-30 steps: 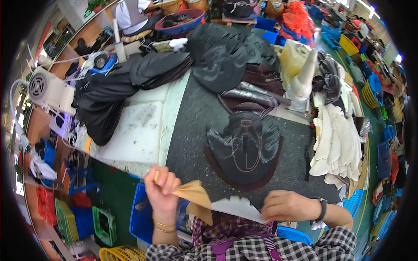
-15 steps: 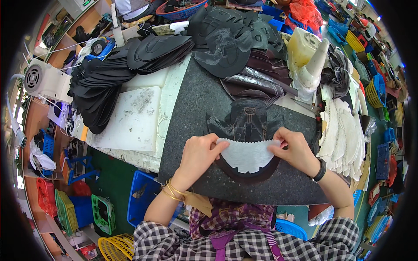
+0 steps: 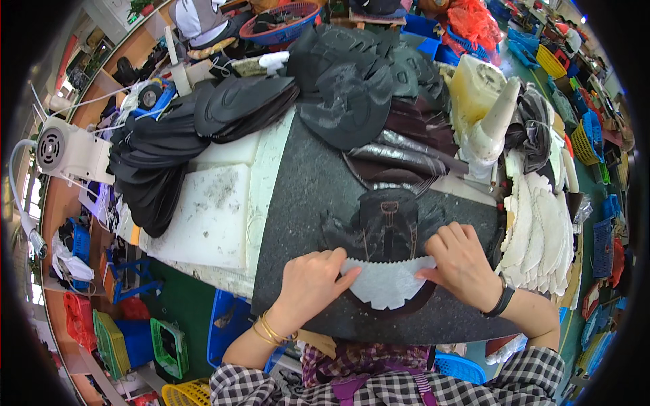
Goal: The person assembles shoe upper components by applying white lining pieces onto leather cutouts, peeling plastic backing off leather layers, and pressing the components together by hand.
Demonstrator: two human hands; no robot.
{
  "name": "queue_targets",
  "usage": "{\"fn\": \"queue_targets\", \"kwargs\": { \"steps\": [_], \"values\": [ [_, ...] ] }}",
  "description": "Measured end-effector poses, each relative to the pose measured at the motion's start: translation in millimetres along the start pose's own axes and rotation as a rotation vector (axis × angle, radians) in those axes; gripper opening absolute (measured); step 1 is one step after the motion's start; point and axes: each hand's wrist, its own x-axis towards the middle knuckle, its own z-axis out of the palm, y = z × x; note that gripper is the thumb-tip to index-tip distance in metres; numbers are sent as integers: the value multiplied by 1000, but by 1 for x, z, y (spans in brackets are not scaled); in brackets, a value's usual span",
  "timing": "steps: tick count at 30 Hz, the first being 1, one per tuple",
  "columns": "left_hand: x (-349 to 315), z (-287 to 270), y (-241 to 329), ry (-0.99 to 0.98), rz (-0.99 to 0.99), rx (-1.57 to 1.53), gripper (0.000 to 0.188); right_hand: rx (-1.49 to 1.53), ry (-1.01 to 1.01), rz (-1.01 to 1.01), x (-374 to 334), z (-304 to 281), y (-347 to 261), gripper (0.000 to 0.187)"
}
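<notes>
A white stiffener piece (image 3: 386,284) with a zigzag straight edge and a notched curved edge lies over the toe of a black shoe upper (image 3: 387,227). A dark rim of the toe shows around its curve. My left hand (image 3: 308,287) is closed on the piece's left corner, thumb on top. At the opposite corner, my right hand (image 3: 466,267) pinches the piece between thumb and bent fingers. The upper lies on a dark speckled board (image 3: 288,196), its stitched tongue part pointing away from me.
Stacked black shoe parts (image 3: 159,149) stand on a white table (image 3: 210,210) at left. More dark uppers (image 3: 352,101) are heaped beyond the board. At right are a white-stained cone-topped container (image 3: 491,128), a yellowish jug (image 3: 474,88) and piled white stiffener pieces (image 3: 538,230).
The whole view has shifted, so the bench sits lower in the picture. My right-hand fingers have moved farther over the piece's corner. Both hands still hold the white piece on the toe.
</notes>
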Motion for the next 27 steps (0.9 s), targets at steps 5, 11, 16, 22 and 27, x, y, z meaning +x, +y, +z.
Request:
{"fn": "queue_targets", "kwargs": {
  "steps": [5, 11, 16, 22, 27],
  "values": [
    [-2, -4, 20, 119, 158, 121, 18, 174, 36, -265, 23, 5, 12, 16],
    [-7, 2, 21, -10, 364, -22, 26, 47, 263, 271, 95, 19, 92, 23],
    [17, -12, 24, 79, 78, -593, 11, 213, 316, 200, 99, 18, 97, 21],
    [71, -17, 22, -208, -199, -1186, 27, 61, 649, -27, 95, -16, 64, 11],
    [83, -10, 33, -205, -301, -1932, 44, 528, 450, 74, 75, -34, 17, 8]
  ]
}}
